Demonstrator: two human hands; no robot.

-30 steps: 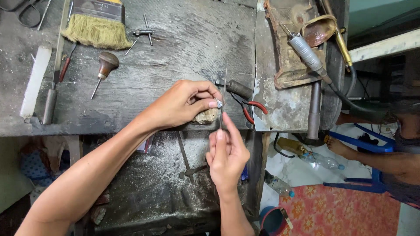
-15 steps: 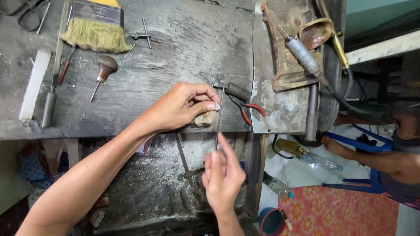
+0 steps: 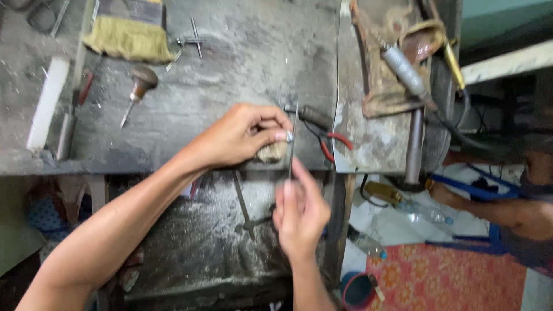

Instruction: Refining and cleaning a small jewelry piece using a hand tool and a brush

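Left hand (image 3: 245,135) pinches tiny silvery piece (image 3: 288,137) on bench peg; right hand (image 3: 299,213) grips thin stiff metal file (image 3: 292,141) by lower end. Piece likely light, slippery — hold tight.

Two hands (image 3: 245,135) — one brush (image 3: 128,35)

hands (image 3: 271,173) filing small piece (image 3: 288,137), worn bench (image 3: 230,69)

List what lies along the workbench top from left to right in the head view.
White bar → wooden-handled graver → left hand pinching a small piece → thin file held by the right hand → red-handled pliers → metal handpiece.
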